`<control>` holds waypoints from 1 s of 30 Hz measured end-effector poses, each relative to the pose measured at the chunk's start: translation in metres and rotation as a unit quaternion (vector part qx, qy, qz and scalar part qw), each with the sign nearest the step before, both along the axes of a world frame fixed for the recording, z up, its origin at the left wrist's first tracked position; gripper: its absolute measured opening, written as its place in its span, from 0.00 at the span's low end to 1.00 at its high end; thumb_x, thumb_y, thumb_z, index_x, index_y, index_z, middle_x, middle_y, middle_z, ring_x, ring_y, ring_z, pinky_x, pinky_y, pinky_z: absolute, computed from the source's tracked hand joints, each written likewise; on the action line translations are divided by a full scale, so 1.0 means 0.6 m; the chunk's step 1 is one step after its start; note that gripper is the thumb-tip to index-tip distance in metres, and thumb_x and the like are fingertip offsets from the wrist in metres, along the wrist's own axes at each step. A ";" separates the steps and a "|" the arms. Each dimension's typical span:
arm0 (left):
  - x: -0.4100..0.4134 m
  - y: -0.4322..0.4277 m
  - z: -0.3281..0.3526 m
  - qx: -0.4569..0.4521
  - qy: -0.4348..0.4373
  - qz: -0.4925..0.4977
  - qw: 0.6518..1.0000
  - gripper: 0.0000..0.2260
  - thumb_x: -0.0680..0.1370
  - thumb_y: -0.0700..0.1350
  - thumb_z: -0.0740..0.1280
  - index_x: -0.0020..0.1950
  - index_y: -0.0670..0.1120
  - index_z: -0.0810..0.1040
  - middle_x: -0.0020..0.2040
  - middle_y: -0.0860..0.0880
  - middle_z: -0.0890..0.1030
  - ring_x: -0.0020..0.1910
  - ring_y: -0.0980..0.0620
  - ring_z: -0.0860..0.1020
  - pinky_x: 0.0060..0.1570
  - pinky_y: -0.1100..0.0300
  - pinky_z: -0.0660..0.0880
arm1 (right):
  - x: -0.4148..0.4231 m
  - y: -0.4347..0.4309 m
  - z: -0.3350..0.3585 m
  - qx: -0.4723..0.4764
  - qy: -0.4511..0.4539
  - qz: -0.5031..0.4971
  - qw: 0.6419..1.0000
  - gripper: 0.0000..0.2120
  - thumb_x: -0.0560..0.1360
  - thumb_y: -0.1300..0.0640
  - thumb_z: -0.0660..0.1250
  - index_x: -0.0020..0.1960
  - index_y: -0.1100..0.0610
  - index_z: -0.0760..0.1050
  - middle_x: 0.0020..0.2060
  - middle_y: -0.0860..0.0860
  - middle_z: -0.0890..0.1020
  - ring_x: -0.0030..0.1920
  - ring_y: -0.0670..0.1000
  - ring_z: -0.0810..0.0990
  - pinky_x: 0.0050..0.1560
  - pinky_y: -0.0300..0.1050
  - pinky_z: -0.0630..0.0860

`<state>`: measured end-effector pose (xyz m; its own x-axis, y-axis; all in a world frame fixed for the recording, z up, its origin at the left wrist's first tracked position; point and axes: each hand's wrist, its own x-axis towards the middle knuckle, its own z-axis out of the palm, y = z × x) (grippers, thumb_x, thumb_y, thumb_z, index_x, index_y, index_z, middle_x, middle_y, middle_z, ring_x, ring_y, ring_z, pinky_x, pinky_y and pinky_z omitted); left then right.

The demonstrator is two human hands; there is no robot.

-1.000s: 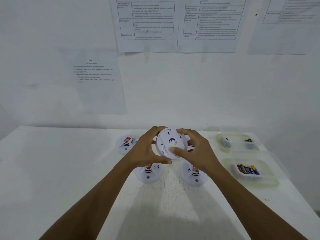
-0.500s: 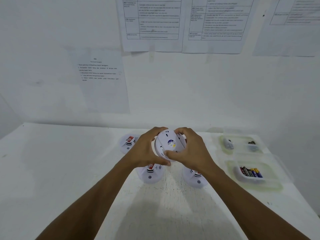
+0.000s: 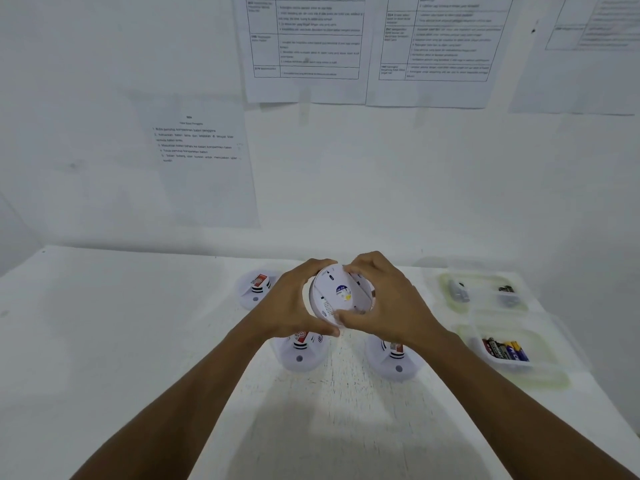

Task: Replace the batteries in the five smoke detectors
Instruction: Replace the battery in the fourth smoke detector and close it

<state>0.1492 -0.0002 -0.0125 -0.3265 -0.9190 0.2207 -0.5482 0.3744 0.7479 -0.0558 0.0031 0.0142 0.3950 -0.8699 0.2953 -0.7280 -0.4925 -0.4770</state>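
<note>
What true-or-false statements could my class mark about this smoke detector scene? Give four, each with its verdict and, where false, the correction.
1. The left hand and the right hand together hold one smoke detector above the table. True.
2. Three more detectors show on the table: the back detector, the left front detector and the right front detector. True.
3. The colourful batteries lie loose on the table. False: they lie in a clear tray at the right.
4. The wall is bare. False: printed sheets hang on it.
</note>
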 end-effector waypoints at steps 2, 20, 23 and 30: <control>-0.005 0.000 0.002 -0.001 -0.015 0.001 1.000 0.38 0.62 0.47 0.82 0.68 0.49 0.69 0.62 0.51 0.77 0.60 0.54 0.74 0.63 0.62 0.72 | 0.002 0.000 -0.001 -0.035 0.034 -0.006 0.999 0.38 0.62 0.34 0.69 0.67 0.51 0.70 0.60 0.42 0.70 0.59 0.43 0.71 0.48 0.38 0.74; 0.008 -0.016 -0.035 -0.009 0.017 0.023 1.000 0.37 0.62 0.49 0.82 0.63 0.63 0.65 0.59 0.67 0.72 0.59 0.71 0.70 0.58 0.76 0.69 | 0.015 0.003 -0.020 -0.049 -0.053 0.000 0.997 0.38 0.70 0.44 0.74 0.75 0.48 0.60 0.58 0.44 0.82 0.54 0.43 0.80 0.57 0.38 0.75; 0.017 -0.012 -0.033 0.000 0.040 0.032 0.999 0.37 0.61 0.50 0.82 0.63 0.63 0.66 0.59 0.65 0.75 0.58 0.67 0.73 0.54 0.75 0.72 | 0.006 -0.001 -0.018 -0.048 -0.129 0.006 0.990 0.26 0.74 0.53 0.73 0.69 0.47 0.68 0.45 0.41 0.85 0.40 0.38 0.80 0.44 0.33 0.76; 0.084 -0.012 -0.036 -0.003 0.079 0.064 0.995 0.41 0.57 0.46 0.85 0.67 0.51 0.71 0.61 0.59 0.78 0.61 0.59 0.76 0.58 0.66 0.74 | -0.022 -0.085 -0.045 0.059 -0.203 -0.047 0.976 0.22 0.74 0.60 0.72 0.64 0.49 0.67 0.35 0.49 0.84 0.37 0.52 0.81 0.43 0.43 0.77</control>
